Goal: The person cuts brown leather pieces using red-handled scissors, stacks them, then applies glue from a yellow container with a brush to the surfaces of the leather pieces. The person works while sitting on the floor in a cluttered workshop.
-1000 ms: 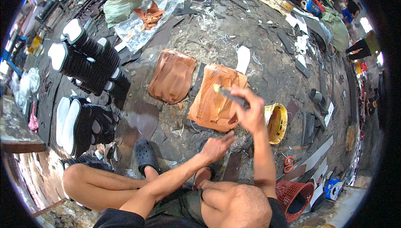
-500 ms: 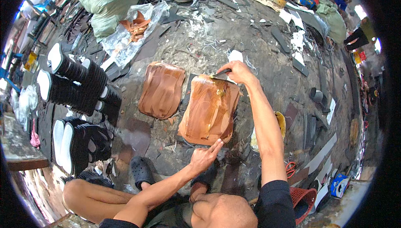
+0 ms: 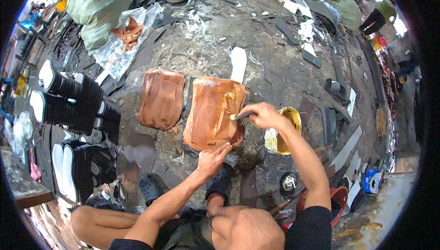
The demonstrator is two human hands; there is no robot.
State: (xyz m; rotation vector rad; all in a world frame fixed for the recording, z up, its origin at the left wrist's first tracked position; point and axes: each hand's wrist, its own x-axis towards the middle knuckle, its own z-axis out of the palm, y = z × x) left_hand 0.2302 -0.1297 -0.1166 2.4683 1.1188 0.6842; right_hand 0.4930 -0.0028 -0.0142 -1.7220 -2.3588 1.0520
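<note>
A stack of brown leather-like sheets [image 3: 205,115] lies on the ground before me, its top coated with shiny, wet-looking yellowish glue. My right hand [image 3: 266,116] is closed round the dark handle of a brush [image 3: 246,115], whose tip is at the right part of the top sheet. At the near edge of the stack, my left hand [image 3: 212,159] rests with its fingers stretched out and touching the sheets. To the right stands a glue-smeared yellow tub [image 3: 271,141], partly behind my right wrist. A second brown stack [image 3: 161,98] lies to the left.
Stacks of black soles with white tops [image 3: 68,170] stand at the left. A large pale green sack [image 3: 98,5] and a plastic bag with brown scraps [image 3: 120,50] lie at the far left. A red basket [image 3: 339,198] sits near my right elbow.
My right hand has drawn the brush from the stack's far edge back toward me and to the right. The white piece beyond the stack and the yellow tub show more. My left hand stays at the near edge.
</note>
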